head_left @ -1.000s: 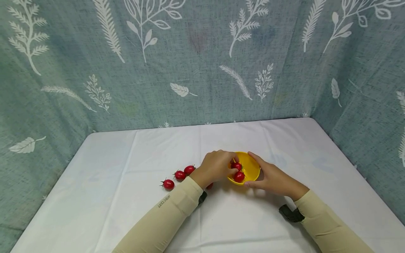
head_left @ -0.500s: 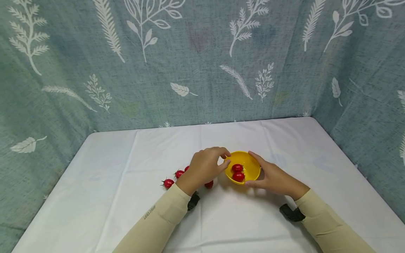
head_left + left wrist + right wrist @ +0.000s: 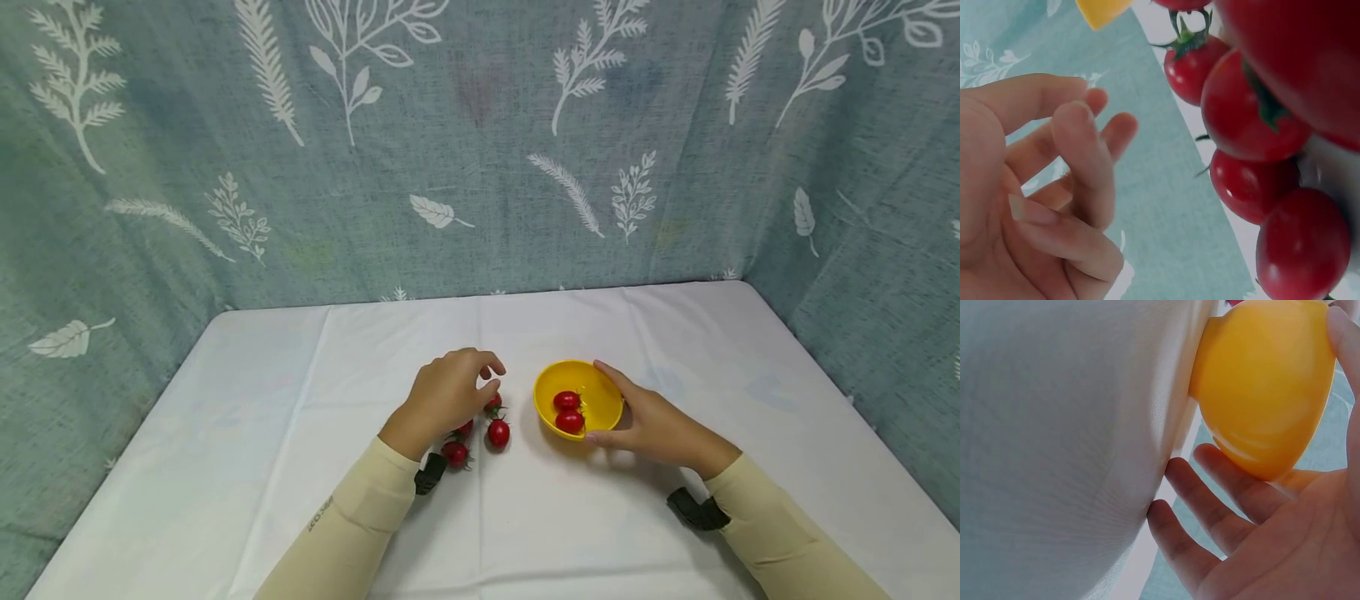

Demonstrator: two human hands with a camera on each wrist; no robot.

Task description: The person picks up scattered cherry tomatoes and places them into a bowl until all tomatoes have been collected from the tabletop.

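My left hand (image 3: pixel 444 390) hovers over the loose cherry tomatoes left of a yellow bowl (image 3: pixel 600 392). Its fingers are loosely bent with nothing between them, as the left wrist view also shows. Several red cherry tomatoes with green stems, such as this tomato (image 3: pixel 498 434), lie under and beside that hand, which partly hides some. Two more tomatoes (image 3: pixel 569 422) rest inside the bowl. On the bowl's right side, my right hand (image 3: pixel 651 427) holds it, thumb at the near rim and fingers around the far side. In the right wrist view the bowl's outer wall (image 3: pixel 1266 381) stands against that hand.
A white cloth (image 3: pixel 300 500) covers the table, with its far edge below a green-blue curtain (image 3: pixel 480 250) printed with white leaves. Black straps (image 3: pixel 697 510) sit at both wrists, over beige sleeves.
My left hand has let go of a tomato in the bowl and moved left, out of the bowl, over the loose tomatoes. My right hand has stayed at the bowl.
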